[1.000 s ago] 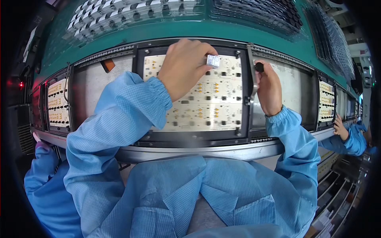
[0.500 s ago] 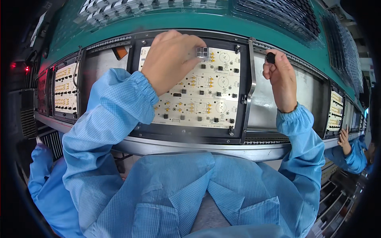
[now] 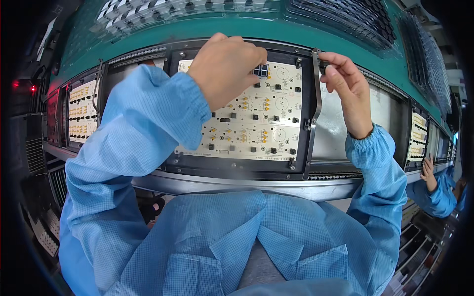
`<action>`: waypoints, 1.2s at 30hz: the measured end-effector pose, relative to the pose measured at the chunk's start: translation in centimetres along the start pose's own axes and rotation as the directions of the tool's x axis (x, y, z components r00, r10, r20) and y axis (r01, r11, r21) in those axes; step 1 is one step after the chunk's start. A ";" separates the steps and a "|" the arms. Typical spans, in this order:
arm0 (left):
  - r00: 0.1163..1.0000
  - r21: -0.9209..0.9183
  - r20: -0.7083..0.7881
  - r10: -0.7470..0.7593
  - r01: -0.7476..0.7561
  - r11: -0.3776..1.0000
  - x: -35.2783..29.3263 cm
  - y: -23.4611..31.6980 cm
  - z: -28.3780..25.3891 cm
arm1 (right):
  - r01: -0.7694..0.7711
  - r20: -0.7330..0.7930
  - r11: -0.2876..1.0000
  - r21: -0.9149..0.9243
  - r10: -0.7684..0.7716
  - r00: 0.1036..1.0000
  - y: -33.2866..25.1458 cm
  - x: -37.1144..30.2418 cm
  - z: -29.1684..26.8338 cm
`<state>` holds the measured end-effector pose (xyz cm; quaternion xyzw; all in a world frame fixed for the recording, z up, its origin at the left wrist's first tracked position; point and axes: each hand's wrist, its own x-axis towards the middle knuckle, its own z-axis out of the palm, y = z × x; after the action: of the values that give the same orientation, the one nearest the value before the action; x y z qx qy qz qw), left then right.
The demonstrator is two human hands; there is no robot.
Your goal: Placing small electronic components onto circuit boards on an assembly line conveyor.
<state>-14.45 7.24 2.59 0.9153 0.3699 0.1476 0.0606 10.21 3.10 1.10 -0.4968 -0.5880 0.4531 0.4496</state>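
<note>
My left hand (image 3: pixel 224 71) is closed at the fingertips on a small two-digit segment display (image 3: pixel 261 71), held at the top row of a cream circuit board panel (image 3: pixel 232 130). Whether the display touches the board, I cannot tell. The panel carries yellow parts and small black blocks, and it lies in a black frame (image 3: pixel 308 143). My right hand (image 3: pixel 351 96) is raised beside the frame's right upper corner, thumb and forefinger pinched. A small dark part (image 3: pixel 323 65) shows only partly at those fingertips, by the metal bar (image 3: pixel 317 89).
Chains edge the conveyor line (image 3: pixel 335 176). More panels sit in frames at the left (image 3: pixel 82 111) and right (image 3: pixel 417 135). Behind, a green surface (image 3: pixel 237 25) bears trays of black parts (image 3: pixel 345 19) and white parts (image 3: pixel 133 14). Another person's hand (image 3: pixel 428 170) is at the far right.
My left hand has moved right and slightly down with the display. My right fingertips have shifted left, and the round black part is now mostly hidden. The panel and frame have slid slightly right.
</note>
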 end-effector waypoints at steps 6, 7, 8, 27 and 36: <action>0.972 -0.240 0.195 -0.130 0.175 0.955 3.1 -0.3 -0.9 | 0.017 0.122 0.999 -0.027 -0.013 0.992 -0.7 0.5 1.4; 0.976 -0.225 0.180 -0.125 0.165 0.960 4.2 -0.8 -1.2 | 0.049 0.123 0.998 -0.049 -0.043 0.991 -0.5 0.7 1.5; 0.892 -0.259 0.415 -0.178 0.303 0.917 5.2 -0.8 -1.7 | 0.058 0.123 0.997 -0.046 -0.052 0.991 -0.7 0.6 1.5; 0.994 0.256 -0.047 -0.094 0.103 0.961 19.1 -19.5 -3.8 | 0.497 0.443 0.515 -0.699 -0.233 0.865 0.2 2.3 1.2; 0.989 0.298 -0.146 0.022 0.023 0.954 19.7 -21.2 -4.6 | 0.520 0.469 0.474 -0.711 -0.232 0.852 -0.1 1.9 1.8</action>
<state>-16.38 36.18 6.76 0.9002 0.3918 0.1574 -0.1062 8.19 4.81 1.02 -0.4256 -0.8864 0.0880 0.1592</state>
